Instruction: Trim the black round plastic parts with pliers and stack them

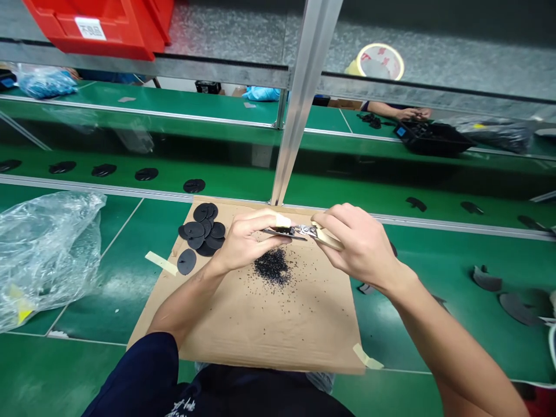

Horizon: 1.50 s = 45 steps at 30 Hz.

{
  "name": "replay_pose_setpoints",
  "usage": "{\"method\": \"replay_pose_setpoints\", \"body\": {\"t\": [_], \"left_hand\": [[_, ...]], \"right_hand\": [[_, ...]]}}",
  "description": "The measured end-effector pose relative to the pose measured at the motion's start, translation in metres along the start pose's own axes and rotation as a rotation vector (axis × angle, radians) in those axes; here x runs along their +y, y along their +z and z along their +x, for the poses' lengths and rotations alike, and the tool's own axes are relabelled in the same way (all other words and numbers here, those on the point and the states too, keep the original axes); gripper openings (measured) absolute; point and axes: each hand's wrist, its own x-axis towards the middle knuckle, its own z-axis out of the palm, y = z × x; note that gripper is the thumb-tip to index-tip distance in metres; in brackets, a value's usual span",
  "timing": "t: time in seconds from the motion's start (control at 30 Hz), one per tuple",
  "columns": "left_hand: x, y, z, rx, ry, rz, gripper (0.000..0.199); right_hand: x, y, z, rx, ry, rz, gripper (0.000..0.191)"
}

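My left hand (pixel 248 238) is closed on a thin black disc (pixel 284 233), seen edge-on, and pale tape wraps one fingertip. In my right hand (pixel 356 240) is a pair of nippers (pixel 325 236) with light-coloured handles. Their metal jaws meet the disc's right side; whether they are closed on it is too small to tell. Below my hands, a pile of small black trimmings (pixel 273 267) lies scattered over brown cardboard (pixel 269 330). Several black discs (pixel 204 229) are heaped at the cardboard's upper left, beside my left forearm.
A clear plastic bag (pixel 47 249) lies at left. Several curved black pieces (pixel 486 279) rest on the green bench at right. A metal post (pixel 295 110) rises ahead. The shelf carries a red bin (pixel 104 29) and a tape roll (pixel 380 62). Across the bench, another person's hands (pixel 412 113) handle black parts.
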Motion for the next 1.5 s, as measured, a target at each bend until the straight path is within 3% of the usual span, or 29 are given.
{"method": "replay_pose_setpoints", "body": {"t": [0.67,0.8,0.93,1.03,1.17,1.3,1.5], "left_hand": [[-0.004,0.004,-0.007,0.074,0.022,0.02,0.017],[-0.003,0.001,-0.008,0.022,0.022,0.123,0.016],[0.002,0.001,-0.006,-0.03,0.07,0.279,0.014],[0.003,0.004,-0.006,-0.064,0.111,0.366,0.012],[0.003,0.007,-0.005,-0.098,0.115,0.445,0.01],[0.006,0.003,-0.005,-0.076,0.101,0.401,0.011],[0.012,-0.002,-0.005,-0.04,0.131,0.382,0.014]], "right_hand": [[-0.004,-0.003,0.011,-0.03,-0.154,-0.313,0.029],[0.006,0.003,0.005,-0.129,-0.128,-0.28,0.029],[0.012,0.008,0.0,-0.135,-0.072,-0.343,0.025],[0.007,0.006,0.006,-0.165,-0.107,-0.373,0.024],[0.001,-0.009,0.016,-0.195,-0.151,-0.36,0.023],[0.008,-0.024,0.01,-0.2,-0.094,-0.307,0.02],[0.009,-0.015,-0.01,-0.076,0.009,-0.126,0.022]]}}
